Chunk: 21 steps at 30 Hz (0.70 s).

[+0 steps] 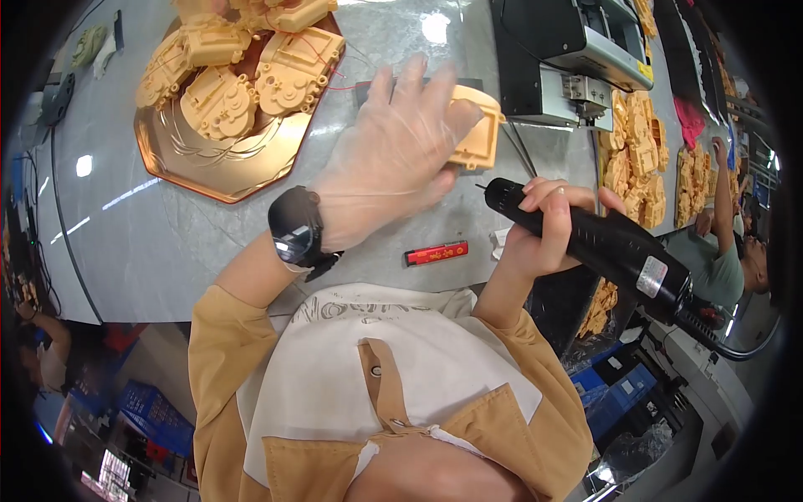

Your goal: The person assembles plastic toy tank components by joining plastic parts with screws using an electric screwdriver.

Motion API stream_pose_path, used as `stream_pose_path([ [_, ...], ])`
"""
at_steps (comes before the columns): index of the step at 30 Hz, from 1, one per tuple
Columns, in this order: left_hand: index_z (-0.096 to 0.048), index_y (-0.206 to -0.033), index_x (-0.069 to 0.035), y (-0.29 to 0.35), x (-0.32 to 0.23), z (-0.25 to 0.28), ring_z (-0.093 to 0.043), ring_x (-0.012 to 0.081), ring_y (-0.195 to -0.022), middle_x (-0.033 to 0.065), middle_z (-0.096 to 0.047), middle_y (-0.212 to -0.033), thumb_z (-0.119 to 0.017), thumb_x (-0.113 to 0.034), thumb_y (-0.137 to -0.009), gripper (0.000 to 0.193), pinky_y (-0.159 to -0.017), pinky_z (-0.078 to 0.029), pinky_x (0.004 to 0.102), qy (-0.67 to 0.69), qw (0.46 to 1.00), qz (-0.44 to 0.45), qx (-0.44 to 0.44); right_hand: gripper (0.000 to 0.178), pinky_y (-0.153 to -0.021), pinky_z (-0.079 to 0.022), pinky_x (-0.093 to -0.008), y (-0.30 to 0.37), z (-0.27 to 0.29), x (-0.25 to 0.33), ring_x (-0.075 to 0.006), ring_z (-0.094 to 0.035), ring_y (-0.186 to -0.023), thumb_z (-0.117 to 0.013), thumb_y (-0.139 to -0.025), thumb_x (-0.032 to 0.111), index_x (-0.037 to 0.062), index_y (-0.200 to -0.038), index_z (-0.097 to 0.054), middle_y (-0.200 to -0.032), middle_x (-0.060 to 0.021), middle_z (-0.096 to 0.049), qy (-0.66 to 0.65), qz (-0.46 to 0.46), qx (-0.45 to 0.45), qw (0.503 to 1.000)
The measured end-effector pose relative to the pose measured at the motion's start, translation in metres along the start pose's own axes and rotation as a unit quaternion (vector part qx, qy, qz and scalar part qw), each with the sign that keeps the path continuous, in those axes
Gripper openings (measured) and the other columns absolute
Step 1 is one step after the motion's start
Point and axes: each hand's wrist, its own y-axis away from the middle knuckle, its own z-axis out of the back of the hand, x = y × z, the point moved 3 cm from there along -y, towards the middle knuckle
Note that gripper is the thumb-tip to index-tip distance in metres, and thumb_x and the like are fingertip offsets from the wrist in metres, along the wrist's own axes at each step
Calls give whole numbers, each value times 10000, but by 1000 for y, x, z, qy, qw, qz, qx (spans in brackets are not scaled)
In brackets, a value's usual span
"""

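My left hand [400,142], in a clear plastic glove, reaches palm down over the grey table. Its index finger and thumb grip a pale yellow plastic housing [478,142], while the other fingers stretch away from it; the hand hides the housing's left side. In my right hand [548,222] is a black electric screwdriver [611,247], fingers wrapped round its front part. The bit points left, just below the housing and apart from it. A cable leaves the tool's rear at the right.
A gold tray [226,180] at the far left bears several yellow housings with thin red wires. A black machine [569,58] stands at the far right, with more housings [636,159] beside it. Close to me lies a small flat red object [436,253]. Another person [719,259] is at the right.
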Motion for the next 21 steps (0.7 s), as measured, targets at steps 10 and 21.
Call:
stream_pose_path([
  [10, -516, -998, -80, 3, 3, 14, -461, 258, -1002, 92, -477, -1052, -704, -285, -646, 449, -818, -389, 396, 70, 997, -15, -23, 439, -553, -464, -346, -3, 11, 2, -170, -477, -468, -476, -732, -17, -22, -1135, -301, -591, -88, -478, 39, -6, -10, 999],
  [21, -436, -1108, -133, 5, 22, -2, -325, 324, -1244, 85, -376, -1349, -774, -287, -600, 629, -1032, -250, 484, 30, 998, -32, 47, 458, -566, -469, -342, -1, 15, -4, -163, -474, -460, -485, -722, -19, -37, -1140, -298, -593, -82, -473, 47, -31, -8, 998],
])
